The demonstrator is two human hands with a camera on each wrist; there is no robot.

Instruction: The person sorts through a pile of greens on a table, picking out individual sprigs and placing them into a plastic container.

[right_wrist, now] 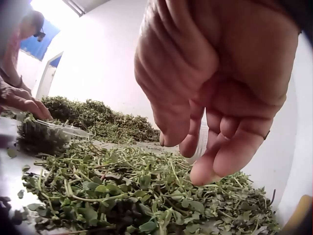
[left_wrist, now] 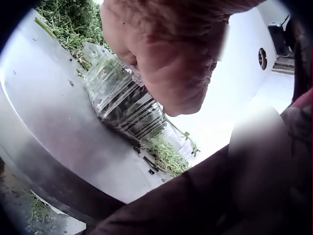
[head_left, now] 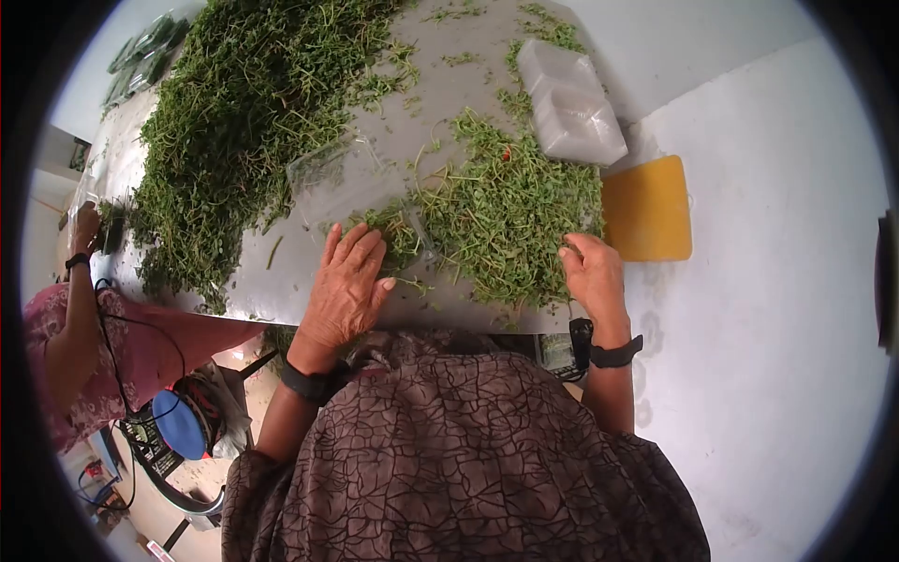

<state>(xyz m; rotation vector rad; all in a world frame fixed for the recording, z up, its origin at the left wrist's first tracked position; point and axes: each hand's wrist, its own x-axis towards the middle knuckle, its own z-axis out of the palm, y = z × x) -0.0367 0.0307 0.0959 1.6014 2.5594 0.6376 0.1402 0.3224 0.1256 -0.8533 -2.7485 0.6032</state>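
Observation:
My left hand (head_left: 344, 286) lies with its fingers fairly straight over the greens in a clear plastic box (left_wrist: 124, 100), whose ribbed wall shows below the palm in the left wrist view. The box's transparent lid (head_left: 342, 178) stands raised behind it. My right hand (head_left: 596, 281) hovers at the right edge of a flat pile of green stems and leaves (head_left: 506, 211). Its fingers are loosely bent, and in the right wrist view nothing shows between them and the leaves below.
A large heap of greens (head_left: 243, 112) covers the table's left part. Stacked clear containers (head_left: 571, 103) stand at the back right, beside a yellow board (head_left: 646, 208). Another person's hand (head_left: 86, 229) is at the far left, and filled packs (head_left: 148, 56) lie behind.

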